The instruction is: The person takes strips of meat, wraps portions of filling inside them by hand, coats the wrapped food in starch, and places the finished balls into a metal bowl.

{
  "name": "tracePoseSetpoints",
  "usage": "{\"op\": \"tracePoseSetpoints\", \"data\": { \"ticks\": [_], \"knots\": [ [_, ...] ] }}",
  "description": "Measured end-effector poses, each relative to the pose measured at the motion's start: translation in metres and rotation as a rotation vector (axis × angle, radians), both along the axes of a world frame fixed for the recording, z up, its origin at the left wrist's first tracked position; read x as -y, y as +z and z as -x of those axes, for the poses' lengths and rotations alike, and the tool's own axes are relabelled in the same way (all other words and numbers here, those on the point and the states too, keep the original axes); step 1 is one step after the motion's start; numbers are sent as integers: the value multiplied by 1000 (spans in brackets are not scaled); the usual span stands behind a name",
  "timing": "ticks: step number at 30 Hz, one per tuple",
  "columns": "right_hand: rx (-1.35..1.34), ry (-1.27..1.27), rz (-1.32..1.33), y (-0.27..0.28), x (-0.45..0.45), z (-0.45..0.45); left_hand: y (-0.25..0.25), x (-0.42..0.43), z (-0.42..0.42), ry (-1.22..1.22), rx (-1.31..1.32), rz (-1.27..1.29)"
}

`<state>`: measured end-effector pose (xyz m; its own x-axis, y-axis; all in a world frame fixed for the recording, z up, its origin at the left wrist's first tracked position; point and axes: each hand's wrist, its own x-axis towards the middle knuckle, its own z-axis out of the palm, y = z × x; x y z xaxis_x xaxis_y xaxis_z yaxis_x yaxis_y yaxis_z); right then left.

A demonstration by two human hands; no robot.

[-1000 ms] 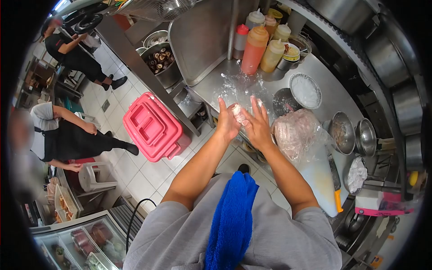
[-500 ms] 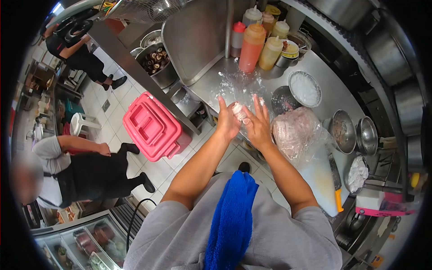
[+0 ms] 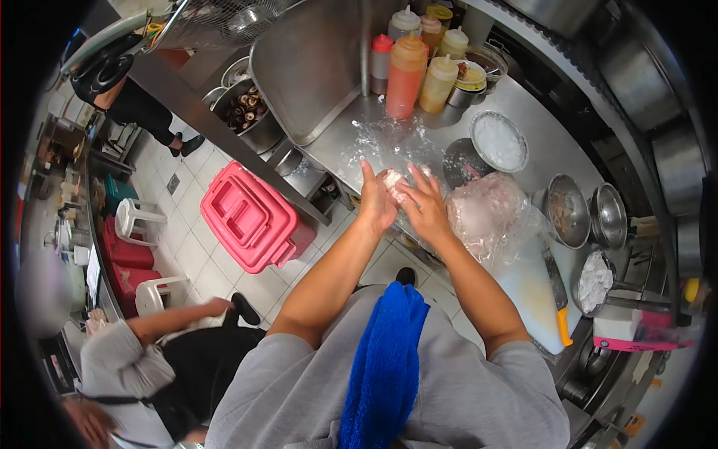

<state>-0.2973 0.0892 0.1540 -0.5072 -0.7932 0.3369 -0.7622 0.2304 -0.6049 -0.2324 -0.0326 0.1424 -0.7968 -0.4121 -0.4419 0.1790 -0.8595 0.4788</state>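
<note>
Between both hands, above the steel counter's front edge, is a small pale lump (image 3: 393, 181) dusted with white powder; its kind cannot be made out. My left hand (image 3: 377, 203) cups it from the left, one digit pointing up. From the right, my right hand (image 3: 425, 209) presses its fingers against it. Right beside my right hand lies a clear plastic bag (image 3: 490, 213) with pinkish, raw-looking contents. Behind it are a dark round bowl (image 3: 465, 163) and a bowl of white powder (image 3: 499, 142). White powder is scattered over the counter (image 3: 389, 142) beyond my hands.
Squeeze bottles (image 3: 404, 78) stand at the back. Metal bowls (image 3: 568, 211) and a knife with an orange handle (image 3: 557, 299) on a white cutting board (image 3: 523, 292) are at right. A red lidded bin (image 3: 250, 217) is on the floor at left. Two other people (image 3: 187, 367) are at left.
My fingers have shifted slightly around the pale lump, which stays between my hands. The nearer person at left has moved closer and lower in view; white stools now show behind.
</note>
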Motion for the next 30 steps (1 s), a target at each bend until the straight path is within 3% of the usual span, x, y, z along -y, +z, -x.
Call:
{"op": "tracePoseSetpoints", "data": {
  "ticks": [2, 4, 8, 10, 11, 13, 15, 17, 19, 21, 23, 25, 27, 30],
  "knots": [
    [358, 15, 160, 3, 2, 4, -3, -1, 5, 2, 49, 67],
    [427, -20, 78, -4, 8, 14, 8, -11, 7, 58, -24, 124],
    [479, -21, 73, -1, 3, 28, 10, -3, 5, -219, -64, 269],
    [590, -29, 27, 17, -2, 32, 40, -10, -4, -234, 128, 325],
    [585, -63, 38, 14, -4, 35, 44, -15, -3, -189, 175, 354],
    [848, -78, 167, -1, 2, 33, 32, -14, -4, -134, 235, 393],
    [897, -110, 179, -11, 8, 22, -8, -4, -1, -171, -113, 167],
    [948, -120, 181, -9, 10, 13, -13, -10, 0, -209, -173, 87],
    [177, -78, 20, 5, -2, 1, -17, -15, 1, -223, -194, -34],
    [87, -122, 84, 15, -12, 9, -17, -13, -2, -218, -124, -19],
    [102, 72, 78, 34, -24, 28, -10, -8, -2, -232, -87, 27],
    [97, 157, 14, 37, -33, 31, -1, -8, 2, -441, -95, 59],
    [-76, 259, -5, 29, -33, 35, 11, -14, 3, -455, -50, 64],
    [-67, 250, -91, 12, -29, 31, 21, -20, 2, -489, 19, 48]
  ]
}}
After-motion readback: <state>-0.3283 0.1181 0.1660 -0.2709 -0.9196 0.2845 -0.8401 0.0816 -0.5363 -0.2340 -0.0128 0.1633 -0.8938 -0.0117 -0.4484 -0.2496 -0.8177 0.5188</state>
